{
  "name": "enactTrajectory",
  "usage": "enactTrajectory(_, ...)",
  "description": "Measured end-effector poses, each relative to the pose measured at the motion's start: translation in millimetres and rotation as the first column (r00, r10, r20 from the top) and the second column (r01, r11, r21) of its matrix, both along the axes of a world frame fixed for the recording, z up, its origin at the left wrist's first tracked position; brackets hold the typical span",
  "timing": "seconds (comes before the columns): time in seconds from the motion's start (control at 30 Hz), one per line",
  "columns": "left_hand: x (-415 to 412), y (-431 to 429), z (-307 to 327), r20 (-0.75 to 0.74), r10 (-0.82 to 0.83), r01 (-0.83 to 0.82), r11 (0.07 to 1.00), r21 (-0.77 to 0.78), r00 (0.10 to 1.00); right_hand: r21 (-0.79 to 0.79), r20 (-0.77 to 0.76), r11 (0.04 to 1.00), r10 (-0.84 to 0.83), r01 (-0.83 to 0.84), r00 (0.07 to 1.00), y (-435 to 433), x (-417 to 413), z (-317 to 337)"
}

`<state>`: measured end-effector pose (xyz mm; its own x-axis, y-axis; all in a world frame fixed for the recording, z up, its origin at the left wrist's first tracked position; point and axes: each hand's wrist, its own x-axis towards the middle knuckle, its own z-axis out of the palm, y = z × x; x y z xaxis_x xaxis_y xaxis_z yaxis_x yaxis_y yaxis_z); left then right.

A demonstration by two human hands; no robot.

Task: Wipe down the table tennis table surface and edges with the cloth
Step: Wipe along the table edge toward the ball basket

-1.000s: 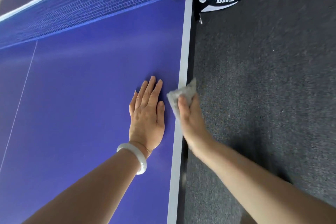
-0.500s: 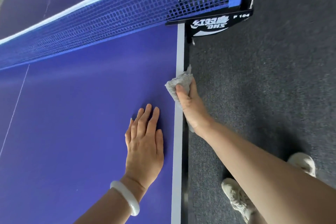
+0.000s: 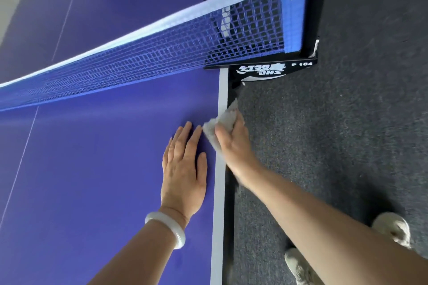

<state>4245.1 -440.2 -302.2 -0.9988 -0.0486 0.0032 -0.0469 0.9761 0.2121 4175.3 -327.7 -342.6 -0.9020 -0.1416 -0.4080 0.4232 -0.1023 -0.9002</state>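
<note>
Crumpled pale grey cloth [image 3: 221, 124] is pinched in the right hand [image 3: 235, 146], thumb on top, and is wrapped over the white-striped edge [image 3: 217, 203] of the purple table tennis table [image 3: 104, 169]. It is judged light, soft and compliant, and is best held bunched. The left hand [image 3: 183, 169] is laid flat, fingers straight, just inboard of the grip.

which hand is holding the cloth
The right hand grips the cloth at the table edge; the left hand, wearing a white bangle, lies flat, empty.
</note>
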Motion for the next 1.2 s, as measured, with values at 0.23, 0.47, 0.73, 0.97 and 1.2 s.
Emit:
enactTrajectory(0.23,-3.1,0.3,-0.2,0.024,0.011,-0.011,1.0,-0.005,1.0,0.18,0.022,0.983,-0.035,0.031,0.999,-5.0,-84.2,12.6)
enactTrajectory(0.47,-2.6,2.6,3.4,0.046,0.028,-0.028,1.0,-0.008,0.999,0.313,-0.204,0.947,-0.01,0.074,0.979,-8.8,-11.4,15.4)
enactTrajectory(0.73,-1.9,3.3,2.1,0.044,0.028,-0.027,0.999,-0.016,0.999,0.329,-0.102,0.942,-0.031,0.063,0.994,-13.5,-65.2,15.1)
enactTrajectory(0.97,-4.8,2.8,1.8,0.012,0.021,-0.021,1.0,0.002,1.0,0.153,-0.157,0.988,-0.01,0.035,0.988,-9.7,25.1,10.5)
enactTrajectory(1.2,-3.4,0.5,0.9,0.015,0.011,-0.011,1.0,-0.001,1.0,0.06,0.118,0.997,-0.061,0.054,0.991,-6.5,-81.3,11.0)
